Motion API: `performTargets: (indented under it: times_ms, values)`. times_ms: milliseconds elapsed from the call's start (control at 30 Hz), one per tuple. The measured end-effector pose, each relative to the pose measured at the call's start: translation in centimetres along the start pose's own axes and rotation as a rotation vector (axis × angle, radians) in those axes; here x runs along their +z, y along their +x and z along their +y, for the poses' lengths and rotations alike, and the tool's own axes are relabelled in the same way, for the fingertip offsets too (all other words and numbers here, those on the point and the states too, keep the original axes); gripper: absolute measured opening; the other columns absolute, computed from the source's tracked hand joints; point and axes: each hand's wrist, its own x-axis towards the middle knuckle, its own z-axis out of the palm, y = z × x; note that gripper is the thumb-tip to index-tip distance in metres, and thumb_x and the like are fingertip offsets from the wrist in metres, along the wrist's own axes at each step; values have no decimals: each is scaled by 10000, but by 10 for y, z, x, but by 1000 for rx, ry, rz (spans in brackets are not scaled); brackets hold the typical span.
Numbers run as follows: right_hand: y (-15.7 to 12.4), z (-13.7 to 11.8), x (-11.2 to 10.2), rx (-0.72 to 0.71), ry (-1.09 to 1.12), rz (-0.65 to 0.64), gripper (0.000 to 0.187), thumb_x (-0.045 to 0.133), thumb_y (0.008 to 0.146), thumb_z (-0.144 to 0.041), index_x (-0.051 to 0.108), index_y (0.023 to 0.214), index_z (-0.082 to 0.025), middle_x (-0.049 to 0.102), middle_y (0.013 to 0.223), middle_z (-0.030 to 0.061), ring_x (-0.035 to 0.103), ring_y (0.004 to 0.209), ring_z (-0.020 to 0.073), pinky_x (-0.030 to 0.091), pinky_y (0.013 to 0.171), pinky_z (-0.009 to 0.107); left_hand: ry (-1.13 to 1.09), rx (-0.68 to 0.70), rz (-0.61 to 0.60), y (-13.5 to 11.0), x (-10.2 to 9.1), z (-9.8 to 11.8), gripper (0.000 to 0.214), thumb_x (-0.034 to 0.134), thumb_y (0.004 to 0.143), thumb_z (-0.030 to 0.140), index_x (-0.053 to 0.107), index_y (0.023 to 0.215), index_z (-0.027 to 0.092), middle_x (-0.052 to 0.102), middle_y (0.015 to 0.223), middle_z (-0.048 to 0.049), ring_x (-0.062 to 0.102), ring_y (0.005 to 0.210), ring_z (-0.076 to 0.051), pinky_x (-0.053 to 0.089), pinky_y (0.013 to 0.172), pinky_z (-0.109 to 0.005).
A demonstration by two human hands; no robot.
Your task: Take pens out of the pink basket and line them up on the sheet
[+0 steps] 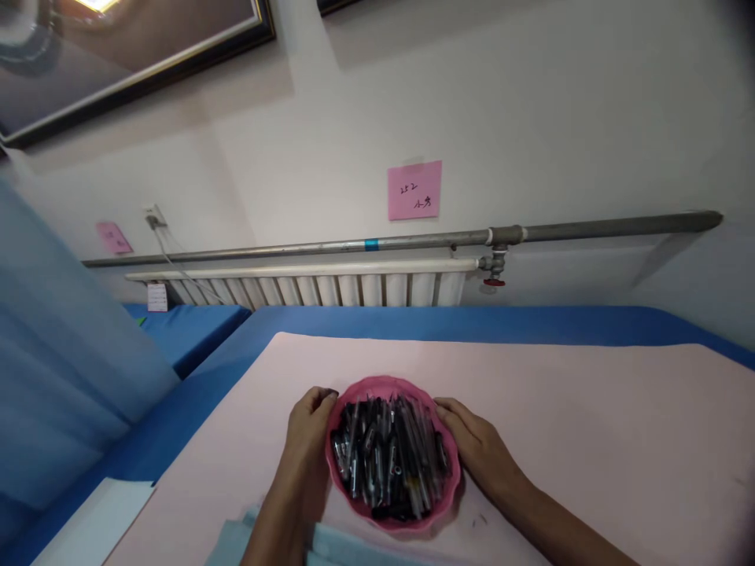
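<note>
1. Wall [560, 126]: pale, fills the upper part of the view.
2. Counter [472, 324]: blue top, runs across below the wall; a second blue surface [189, 334] stands just beside it at left.
3. Pink sheet [590, 424]: spread flat over most of the counter, blue showing along the far edge.
4. Light blue curtain [59, 354]: hangs at far left.
5. Framed picture [153, 55]: on the wall, upper left, cut off by the view.
6. Radiator [354, 289]: white, ribbed, behind the counter; grey pipe [283, 251] runs just above it.
7. Pink bowl [398, 525]: wavy rim, over the near middle of the pink sheet, between both hands. Cannot tell whether its base touches the sheet.
8. Left grip [310, 428]: bare hand, fingers curled in, thumb and fingers closed on the bowl's upper left rim.
9. Right grip [477, 444]: bare hand, fingers fairly straight and together, closed against the upper right rim. The two hands hold the bowl from opposite sides.
10. Pens [389, 456]: many, dark and clear, heaped in the bowl; some blurred, count not readable.
11. Pink note [414, 191]: on the wall above the pipe, handwritten, "252" legible.
12. Valve handle [494, 282]: red, at the radiator's right end.
</note>
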Motion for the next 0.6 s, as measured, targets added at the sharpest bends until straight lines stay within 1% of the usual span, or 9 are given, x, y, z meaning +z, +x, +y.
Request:
performTargets:
  times_ms: [100,167,300,433,500,533,567,600]
  values:
    - [0,1,0,-20,58,-69,371,417,812,-428,655,999,-214,678,1029,42,587,993,245,434,895,339,28,13,24,3,-3,-1,170,611,612,312,569,601,148,531,535,26,454,506,-99,349,475,-210]
    - [0,3,0,-27,69,-107,376,428,808,-409,639,1054,-217,658,1087,42,566,1042,244,416,928,346,54,13,31,4,-6,0,157,596,618,302,565,592,151,524,523,30,448,492,-97,344,469,-209]
    - [0,4,0,14,84,-102,403,458,776,-378,610,1106,-203,635,1133,52,550,1072,242,404,946,349,67,29,26,4,-9,0,143,606,614,292,577,617,152,549,573,20,480,533,-109,360,495,-213]
    - [0,-1,0,25,105,-98,386,481,755,-393,630,1058,-206,652,1094,56,565,1044,245,413,933,353,-1,44,20,-1,-7,-5,154,580,656,311,580,671,158,544,601,23,480,539,-109,355,493,-216]
    - [-2,-4,3,16,114,-89,368,491,744,-400,646,1020,-212,668,1050,51,576,1021,246,436,900,340,29,53,32,0,-8,-6,170,587,651,328,580,664,159,552,603,23,479,533,-110,353,495,-221]
    - [-3,-5,5,29,123,-84,372,498,739,-407,645,1021,-214,677,1012,50,596,974,245,463,851,330,77,66,41,1,-10,-6,172,587,649,331,580,650,160,557,601,23,482,535,-113,354,501,-224]
    - [-5,-6,7,56,137,-89,390,503,737,-418,633,1044,-215,685,966,50,625,883,236,492,771,316,148,80,49,4,-13,-6,167,584,648,328,580,635,162,564,600,22,488,545,-118,360,513,-229]
    - [-7,-6,10,97,156,-109,424,502,740,-434,608,1088,-215,690,913,49,642,741,215,505,656,300,236,101,55,7,-16,-4,159,572,657,321,583,628,165,574,606,18,502,565,-126,372,531,-235]
